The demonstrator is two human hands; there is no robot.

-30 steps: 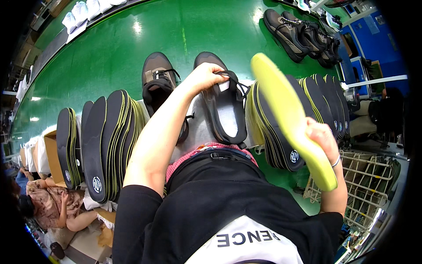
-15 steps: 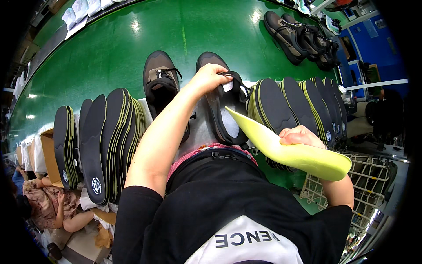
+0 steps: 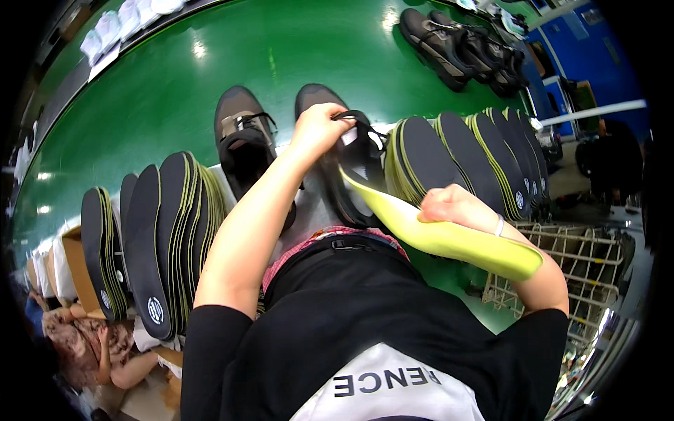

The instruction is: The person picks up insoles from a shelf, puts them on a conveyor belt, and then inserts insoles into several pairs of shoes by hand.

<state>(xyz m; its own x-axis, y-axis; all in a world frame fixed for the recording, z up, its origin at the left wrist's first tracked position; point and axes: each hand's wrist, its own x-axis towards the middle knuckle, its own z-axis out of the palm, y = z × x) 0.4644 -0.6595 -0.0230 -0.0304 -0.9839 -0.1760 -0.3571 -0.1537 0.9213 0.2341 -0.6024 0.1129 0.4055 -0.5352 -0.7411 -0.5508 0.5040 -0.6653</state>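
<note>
Bright light washes the green worktop [image 3: 302, 49], its gloss returning white glare spots on the far and left parts. Near its close side, the yellow-green insole [image 3: 467, 243] catches strong light. Right of the worktop, the background falls dim and soft; its far-left edge bends inside the fisheye's black rim.

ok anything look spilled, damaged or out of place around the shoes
Nothing stands out as spilled, damaged or misplaced. The lime insole in the right hand looks curved, with no visible tear, and the insole stacks stand in neat rows.
</note>
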